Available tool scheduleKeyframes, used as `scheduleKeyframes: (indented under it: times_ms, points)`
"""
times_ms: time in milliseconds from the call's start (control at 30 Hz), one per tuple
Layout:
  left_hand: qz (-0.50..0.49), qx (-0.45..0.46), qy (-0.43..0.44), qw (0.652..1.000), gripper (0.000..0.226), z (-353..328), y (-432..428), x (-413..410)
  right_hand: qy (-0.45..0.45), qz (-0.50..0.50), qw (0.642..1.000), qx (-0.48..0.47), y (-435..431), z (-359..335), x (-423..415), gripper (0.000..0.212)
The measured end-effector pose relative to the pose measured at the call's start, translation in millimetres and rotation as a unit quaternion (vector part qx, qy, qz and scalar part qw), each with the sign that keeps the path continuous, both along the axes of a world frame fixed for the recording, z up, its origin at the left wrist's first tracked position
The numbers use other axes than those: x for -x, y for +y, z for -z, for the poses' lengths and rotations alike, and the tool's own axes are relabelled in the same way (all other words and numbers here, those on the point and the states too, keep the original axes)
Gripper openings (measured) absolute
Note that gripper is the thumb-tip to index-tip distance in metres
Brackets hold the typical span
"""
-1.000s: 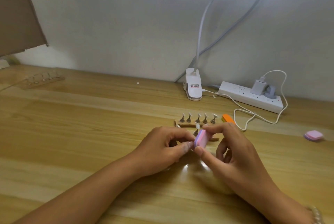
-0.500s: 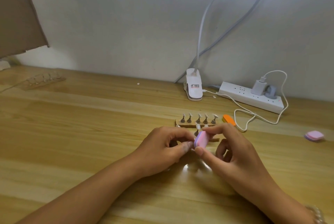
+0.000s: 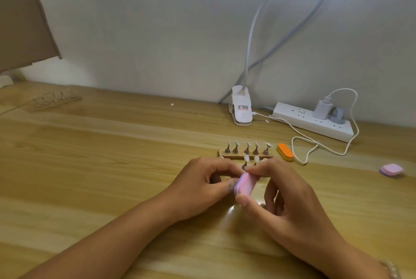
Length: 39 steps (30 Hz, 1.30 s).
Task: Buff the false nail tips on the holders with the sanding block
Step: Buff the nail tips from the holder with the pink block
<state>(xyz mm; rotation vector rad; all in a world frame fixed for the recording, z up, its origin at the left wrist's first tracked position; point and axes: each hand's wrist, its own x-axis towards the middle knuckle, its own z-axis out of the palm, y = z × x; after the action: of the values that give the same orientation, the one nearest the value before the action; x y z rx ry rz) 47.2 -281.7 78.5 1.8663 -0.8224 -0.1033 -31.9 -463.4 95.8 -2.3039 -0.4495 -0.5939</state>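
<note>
Your wooden table [image 3: 90,166] meets a grey wall [image 3: 157,31]. A power strip [image 3: 299,119] and lamp clamp [image 3: 242,107] sit at the back; the rack of nail tips [image 3: 245,151] stands just beyond your hands. Your right hand [image 3: 290,206] pinches the pink sanding block [image 3: 246,184]; your left hand [image 3: 202,188] curls beside it, grip hidden.

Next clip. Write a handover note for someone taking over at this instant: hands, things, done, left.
Right hand pinches the pink-and-purple sanding block between thumb and forefinger.
Left hand has fingers curled against the block's left edge; what it pinches is hidden.
Five metal holders with clear nail tips stand in the wooden base; two more tips show just behind the hands.
Done: cannot tell which tips are buffed. Left: probably work through every tip.
</note>
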Motion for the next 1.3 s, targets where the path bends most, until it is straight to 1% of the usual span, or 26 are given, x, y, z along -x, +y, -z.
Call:
scheduleKeyframes:
  times_ms: [67,133,200,267,333,467,533,633,667,767,800,867,933,967,1067,1133,1200,1300]
  points:
    - [-0.001,0.007,-0.004,1.000,0.018,-0.2,0.2,0.1,0.007,0.007,1.000,-0.016,-0.9,-1.6,-0.9,0.032]
    - [-0.002,0.007,-0.012,1.000,0.017,-0.3,-0.4,0.7,0.012,0.045,0.998,-0.052,-5.1,-2.5,-4.1,0.033]
    - [-0.002,0.007,-0.013,1.000,0.020,-0.9,-1.2,1.8,0.005,0.060,0.997,-0.042,-5.8,-2.5,-3.9,0.033]
    - [0.003,0.005,-0.016,1.000,0.023,-1.9,-1.0,2.8,-0.003,0.029,1.000,-0.008,-0.5,-1.5,-0.4,0.032]
    - [0.003,-0.001,-0.018,1.000,0.023,-2.2,-1.0,2.9,0.007,0.005,1.000,-0.005,1.4,-1.1,0.5,0.032]
    - [-0.008,0.014,0.010,1.000,0.010,0.2,-1.4,1.7,0.018,0.066,0.995,-0.075,-7.7,-2.4,-6.0,0.031]
    - [-0.008,0.021,0.026,0.999,0.010,-0.1,-1.6,2.1,0.009,0.062,0.996,-0.058,-7.1,-0.7,-6.0,0.028]
    - [-0.006,0.020,0.033,0.999,0.014,-0.3,-1.4,2.5,-0.003,0.012,1.000,-0.002,0.3,1.3,-0.7,0.033]
    - [-0.007,0.020,0.036,0.999,0.014,-0.2,-1.0,2.7,0.000,0.011,1.000,-0.003,0.5,1.1,-0.8,0.033]
    - [-0.006,0.024,0.043,0.999,0.011,-0.5,-0.8,3.1,0.002,0.048,0.998,-0.037,-4.1,0.3,-4.6,0.032]
    - [-0.005,0.025,0.044,0.999,0.012,-0.6,-0.8,3.1,-0.002,0.056,0.998,-0.036,-5.0,0.9,-5.4,0.032]
    - [0.002,0.023,0.044,0.999,0.013,-0.8,-0.6,3.0,-0.013,0.039,0.999,-0.006,-1.7,1.5,-2.9,0.033]
    - [0.004,0.017,0.039,0.999,0.017,-1.0,-0.6,2.7,-0.011,0.003,1.000,0.017,1.9,1.1,0.4,0.035]
    - [0.001,0.013,0.033,0.999,0.018,-0.8,-0.5,2.2,-0.006,0.000,1.000,0.012,1.5,0.3,0.6,0.035]
    - [-0.016,0.004,0.009,1.000,0.014,0.4,-0.4,0.5,0.001,0.041,0.999,-0.026,-3.9,-1.7,-2.7,0.033]
    - [-0.020,-0.001,-0.001,1.000,0.013,0.8,-0.2,0.3,-0.010,0.049,0.999,-0.001,-3.1,-1.4,-2.5,0.034]
    - [-0.020,-0.008,-0.014,1.000,0.015,1.0,-0.5,1.1,-0.011,0.026,0.999,0.019,1.2,-0.3,0.2,0.036]
    - [-0.036,0.002,-0.033,0.999,0.014,-0.1,-0.9,2.9,0.006,0.031,0.999,-0.021,0.0,-2.5,-0.4,0.032]
